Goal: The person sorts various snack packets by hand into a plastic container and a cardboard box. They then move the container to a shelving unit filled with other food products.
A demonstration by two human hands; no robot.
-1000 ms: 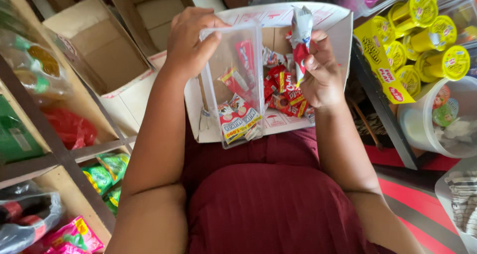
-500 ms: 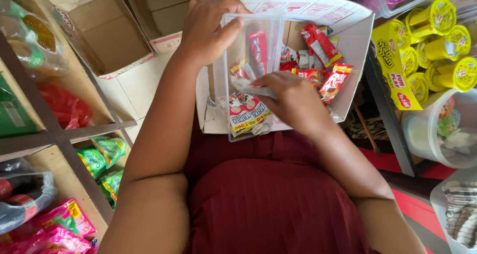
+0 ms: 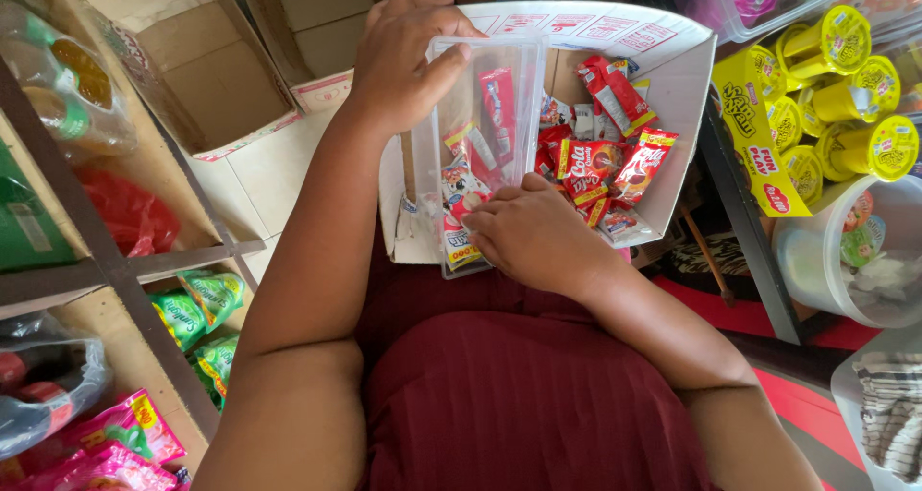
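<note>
Two hands worked over my lap: my left hand gripped the top edge of a clear plastic container holding snack packets, while my right hand lay curled at its lower end, beside the white cardboard box of red sachets.

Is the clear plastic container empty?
No, the clear plastic container held by the left hand holds several small snack packets.
</note>
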